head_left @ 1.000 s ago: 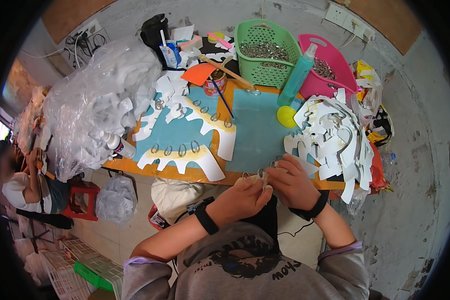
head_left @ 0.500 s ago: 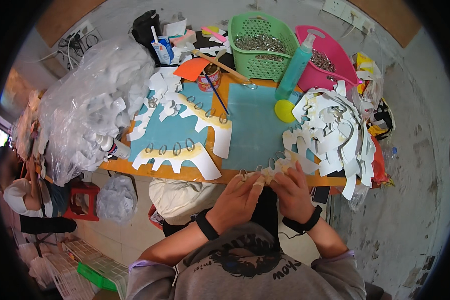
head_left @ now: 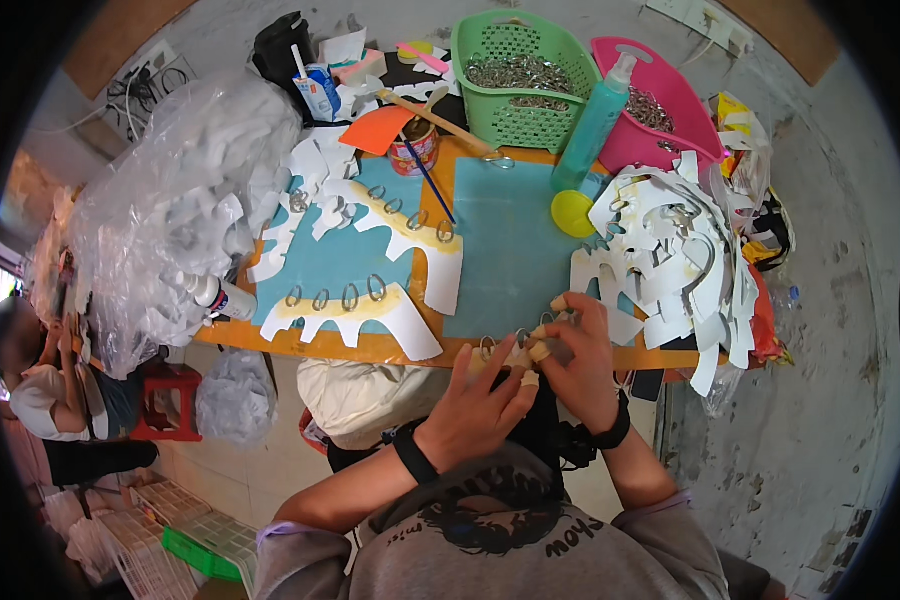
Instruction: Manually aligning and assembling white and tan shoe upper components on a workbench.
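At the table's front edge, my left hand (head_left: 472,412) and my right hand (head_left: 584,368) are closed on a mostly hidden white cut-out piece (head_left: 477,358) with metal rings along it. Tan coverings wrap several of my fingertips. My right fingers pinch near one ring. To the left lies a white scalloped piece (head_left: 395,322) with a yellowish glued band and several upright wire rings. Behind it rests a similar ringed piece (head_left: 443,278). Right of my hands, a big pile of white cut-outs (head_left: 660,260) is heaped, some with rings.
Green basket (head_left: 480,110) and pink basket (head_left: 660,150) hold metal rings at the back. A teal spray bottle (head_left: 592,130), a can (head_left: 415,155) with a brush (head_left: 430,182) and a white bottle (head_left: 225,297) stand about. A plastic bag (head_left: 150,200) bulges at left; another person (head_left: 55,395) sits beyond.
My right hand has lifted and turned, its fingers now raised over the rings. My left fingers have spread a little. The white piece is more covered by my hands.
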### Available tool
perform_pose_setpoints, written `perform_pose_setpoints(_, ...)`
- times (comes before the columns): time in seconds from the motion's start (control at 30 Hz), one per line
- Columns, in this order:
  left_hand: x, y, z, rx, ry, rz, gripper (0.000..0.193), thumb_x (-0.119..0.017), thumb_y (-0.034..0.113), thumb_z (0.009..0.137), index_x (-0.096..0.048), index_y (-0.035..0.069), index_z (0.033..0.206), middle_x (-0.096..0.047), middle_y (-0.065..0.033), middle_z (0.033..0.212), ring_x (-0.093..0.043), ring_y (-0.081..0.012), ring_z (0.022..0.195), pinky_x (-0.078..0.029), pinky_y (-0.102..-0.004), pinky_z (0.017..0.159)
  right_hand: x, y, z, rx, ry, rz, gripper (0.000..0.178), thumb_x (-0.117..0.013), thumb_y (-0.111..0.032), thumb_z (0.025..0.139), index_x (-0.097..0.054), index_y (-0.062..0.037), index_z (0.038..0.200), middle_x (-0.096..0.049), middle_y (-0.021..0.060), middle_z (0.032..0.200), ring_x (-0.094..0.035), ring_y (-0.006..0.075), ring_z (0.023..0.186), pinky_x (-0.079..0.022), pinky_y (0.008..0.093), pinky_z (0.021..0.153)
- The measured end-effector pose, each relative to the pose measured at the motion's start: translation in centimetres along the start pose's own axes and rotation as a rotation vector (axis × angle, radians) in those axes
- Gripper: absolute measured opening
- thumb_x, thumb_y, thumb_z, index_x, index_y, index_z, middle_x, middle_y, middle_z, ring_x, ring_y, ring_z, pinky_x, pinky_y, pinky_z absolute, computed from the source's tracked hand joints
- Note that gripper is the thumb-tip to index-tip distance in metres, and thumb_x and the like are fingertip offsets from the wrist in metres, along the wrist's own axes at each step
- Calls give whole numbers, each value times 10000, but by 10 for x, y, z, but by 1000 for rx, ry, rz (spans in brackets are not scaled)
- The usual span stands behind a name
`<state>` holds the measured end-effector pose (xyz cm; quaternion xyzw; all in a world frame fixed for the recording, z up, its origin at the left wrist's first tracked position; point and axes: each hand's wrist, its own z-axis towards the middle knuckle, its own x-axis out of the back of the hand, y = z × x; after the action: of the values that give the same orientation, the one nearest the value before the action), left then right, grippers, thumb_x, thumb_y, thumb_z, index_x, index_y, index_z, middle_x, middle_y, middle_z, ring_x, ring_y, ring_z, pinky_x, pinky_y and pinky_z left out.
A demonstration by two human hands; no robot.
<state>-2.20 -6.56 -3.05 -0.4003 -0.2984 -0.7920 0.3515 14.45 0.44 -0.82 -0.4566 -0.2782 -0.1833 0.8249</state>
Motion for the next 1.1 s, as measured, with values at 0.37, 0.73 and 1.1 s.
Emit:
perform_pose_setpoints(0.37,5,-16,9,-185,-196,-31,271,-518,173,844,-475,147,1110,-558,-125,1203,-460,-363,1280,-386,-507,851,-6,2,-3,17,-11,-77,216,-674,51,659,-552,39,837,-490,193,1193,-470,410,1125,-423,440,914)
perform_pose_setpoints(0.73,2,-17,8,-191,-158,-52,269,-489,188,864,-391,191,1114,-515,-138,1215,-477,-359,1274,-371,-425,840,1,-1,7,-91,-90,-36,223,-698,12,642,-520,17,778,-491,174,1165,-485,372,1066,-436,411,869)
perform_pose_setpoints(1.1,1,-22,6,-200,-181,-32,237,-434,206,892,-372,212,1120,-491,-186,1247,-478,-347,1281,-341,-389,924,-2,-6,7,-115,-112,-78,217,-708,-9,682,-528,14,802,-457,203,1222,-470,392,1102,-431,420,887)
